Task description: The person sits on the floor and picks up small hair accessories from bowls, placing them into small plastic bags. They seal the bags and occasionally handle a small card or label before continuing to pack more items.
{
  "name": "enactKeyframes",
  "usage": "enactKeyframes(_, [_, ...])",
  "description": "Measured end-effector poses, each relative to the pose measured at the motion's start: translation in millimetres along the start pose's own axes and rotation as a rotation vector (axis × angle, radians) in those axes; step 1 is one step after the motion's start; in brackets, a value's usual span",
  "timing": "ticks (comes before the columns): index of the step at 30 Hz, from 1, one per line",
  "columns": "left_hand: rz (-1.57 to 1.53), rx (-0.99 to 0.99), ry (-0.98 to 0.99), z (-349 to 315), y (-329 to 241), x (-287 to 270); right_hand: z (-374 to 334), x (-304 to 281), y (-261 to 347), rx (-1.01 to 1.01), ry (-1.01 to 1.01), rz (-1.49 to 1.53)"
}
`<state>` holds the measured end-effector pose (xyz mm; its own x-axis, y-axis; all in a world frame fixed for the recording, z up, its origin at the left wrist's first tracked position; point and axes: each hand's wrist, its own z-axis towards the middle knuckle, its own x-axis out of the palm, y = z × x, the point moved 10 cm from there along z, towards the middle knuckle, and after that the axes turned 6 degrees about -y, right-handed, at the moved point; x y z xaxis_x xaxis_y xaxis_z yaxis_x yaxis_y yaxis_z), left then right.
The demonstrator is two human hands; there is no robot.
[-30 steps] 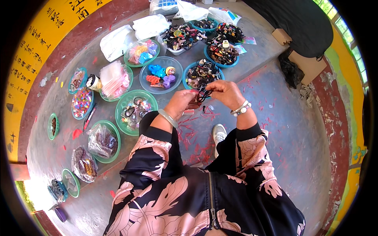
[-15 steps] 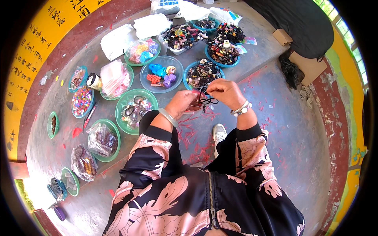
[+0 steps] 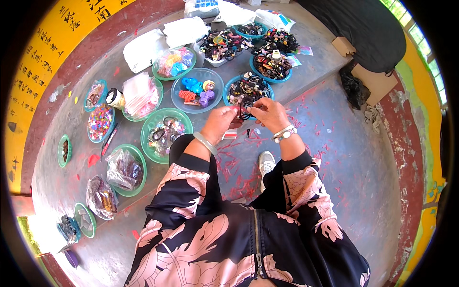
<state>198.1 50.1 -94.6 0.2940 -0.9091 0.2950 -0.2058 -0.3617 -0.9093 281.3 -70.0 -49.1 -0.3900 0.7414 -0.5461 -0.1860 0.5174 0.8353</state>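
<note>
Left hand (image 3: 217, 125) and right hand (image 3: 274, 117), fingers (image 3: 259, 113) pinching black cord (image 3: 244, 115), partly hide a blue bowl (image 3: 272, 90).

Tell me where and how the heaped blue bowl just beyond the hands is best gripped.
Probably pinch the blue bowl by its right rim, the right hand coming from the right: the bowl stands upright with that edge exposed, while a translucent bowl crowds its left and the right hand hides part of its near edge.

Left hand (image 3: 217, 125) and right hand (image 3: 272, 115) holding black cord (image 3: 244, 115), blue bowl (image 3: 272, 92) on far side, green bowl (image 3: 148, 147) to left
</note>
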Motion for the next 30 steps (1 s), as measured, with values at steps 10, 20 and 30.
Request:
enactKeyframes(10, [0.039, -0.052, 0.019, 4.7, 13.1, -2.7, -4.0, -4.5, 29.9, -0.221, -0.102, 0.105])
enactKeyframes(20, [0.016, -0.124, 0.083, -4.2, 8.3, 7.0, -14.3, -11.8, 54.2, -0.502, 0.016, 0.048])
enactKeyframes(30, [0.082, -0.075, 0.105, -8.5, 2.2, 12.5, -16.8, -14.0, 53.2, -0.617, 0.016, -0.046])
